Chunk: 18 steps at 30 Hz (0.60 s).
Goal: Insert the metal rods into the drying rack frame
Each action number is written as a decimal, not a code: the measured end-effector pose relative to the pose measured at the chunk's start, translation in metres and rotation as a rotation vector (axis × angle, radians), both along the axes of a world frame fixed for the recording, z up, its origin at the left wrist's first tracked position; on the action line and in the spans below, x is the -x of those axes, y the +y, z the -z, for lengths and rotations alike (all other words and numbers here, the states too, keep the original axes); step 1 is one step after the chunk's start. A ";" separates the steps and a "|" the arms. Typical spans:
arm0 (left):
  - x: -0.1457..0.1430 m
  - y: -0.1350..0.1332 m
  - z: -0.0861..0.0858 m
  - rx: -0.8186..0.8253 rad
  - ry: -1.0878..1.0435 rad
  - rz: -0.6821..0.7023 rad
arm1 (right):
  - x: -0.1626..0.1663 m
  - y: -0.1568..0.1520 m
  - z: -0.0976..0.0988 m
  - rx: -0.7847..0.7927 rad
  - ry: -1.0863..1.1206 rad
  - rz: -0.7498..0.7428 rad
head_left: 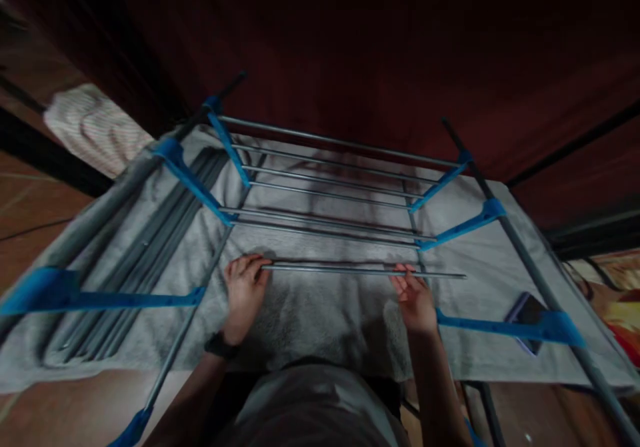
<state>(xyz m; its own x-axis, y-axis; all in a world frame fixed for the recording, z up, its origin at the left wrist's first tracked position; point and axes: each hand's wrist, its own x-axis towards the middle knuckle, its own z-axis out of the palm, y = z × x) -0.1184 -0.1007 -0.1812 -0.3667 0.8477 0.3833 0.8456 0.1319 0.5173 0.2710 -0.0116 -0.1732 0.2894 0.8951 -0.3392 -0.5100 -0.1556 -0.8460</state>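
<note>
A home, it seems, given the grey blanket [320,314], rumpled cloth [95,127] and tiled floor [35,200].

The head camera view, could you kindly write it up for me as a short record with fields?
Left hand: holds the left end of a thin metal rod
Right hand: fingers on the same rod, short of its right end
Ahead: crossbars between blue brackets on two sides
At left: grey tubes lying side by side
At right: phone-like device, partly hidden by a bracket
Surface: rumpled grey cloth
</note>
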 end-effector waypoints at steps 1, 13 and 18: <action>0.002 0.000 -0.001 -0.023 -0.057 -0.063 | -0.004 0.000 0.004 -0.008 -0.005 0.002; -0.006 0.007 -0.002 -0.342 -1.428 -0.223 | -0.021 0.003 0.042 0.045 -0.069 -0.004; -0.005 0.006 -0.007 -0.332 -1.526 -0.186 | -0.024 0.003 0.059 0.020 -0.094 -0.030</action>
